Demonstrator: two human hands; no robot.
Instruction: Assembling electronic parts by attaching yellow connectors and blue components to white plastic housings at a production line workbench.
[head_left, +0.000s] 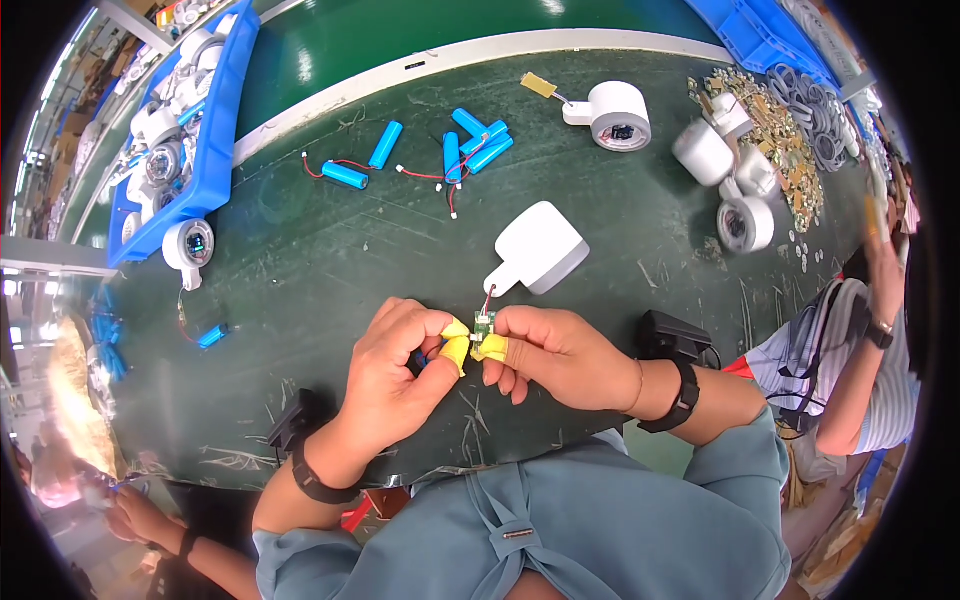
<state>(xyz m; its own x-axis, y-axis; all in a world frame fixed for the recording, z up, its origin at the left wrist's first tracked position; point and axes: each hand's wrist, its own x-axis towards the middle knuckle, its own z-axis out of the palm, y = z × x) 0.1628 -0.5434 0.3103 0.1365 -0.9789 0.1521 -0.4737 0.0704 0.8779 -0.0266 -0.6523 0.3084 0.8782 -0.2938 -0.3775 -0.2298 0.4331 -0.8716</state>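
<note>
A small green circuit board [484, 324] is pinched in my right hand [560, 357], between thumb and forefinger. My left hand [401, 362] is closed at the board's left edge, thumb and forefinger together. Yellow covers wrap the working fingertips of both hands. A bit of blue and red wire [430, 352] shows inside my left hand, apparently a battery and its lead; the fingers mostly hide it, and whether its plug sits in the board is unclear. Thin wires run from the board up to a white lamp-like housing [537, 248] lying just beyond my hands.
Several blue batteries [490, 152] with leads lie farther back. Another white housing [618, 112] has a yellowish board wired to it. White housings [704, 152], loose boards [790, 150] and grey rings [808, 110] are at right. A blue crate [215, 150] stands left. Co-workers' arms [868, 370] show at both sides.
</note>
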